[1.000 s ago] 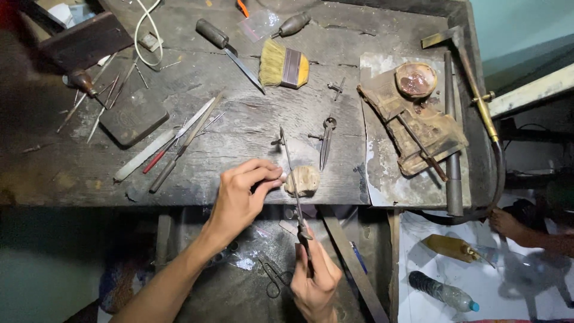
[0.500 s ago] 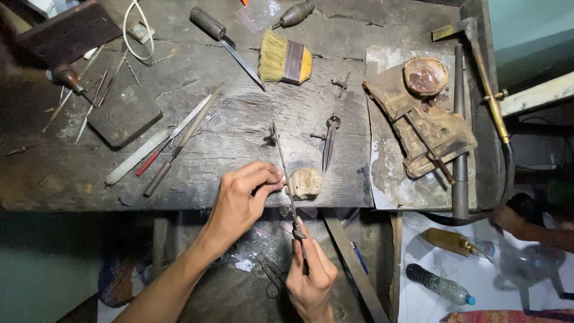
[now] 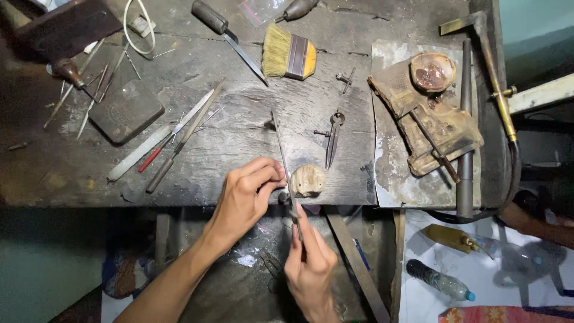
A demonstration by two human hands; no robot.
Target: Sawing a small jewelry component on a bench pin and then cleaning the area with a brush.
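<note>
Right hand (image 3: pixel 311 263): nearest; clamped on the file's handle
File (image 3: pixel 282 151): long axis runs straight away from it, across the wooden peg (image 3: pixel 308 179)
Left hand (image 3: pixel 248 194): fingertips pinched together beside the file; contents hidden
Dividers (image 3: pixel 333 139): beyond, right

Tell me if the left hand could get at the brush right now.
Probably not at once. The left hand is pinching something small at the bench edge beside the file that the right hand works. The brush lies far up the bench; the path is open, but the hand would have to let go first.
</note>
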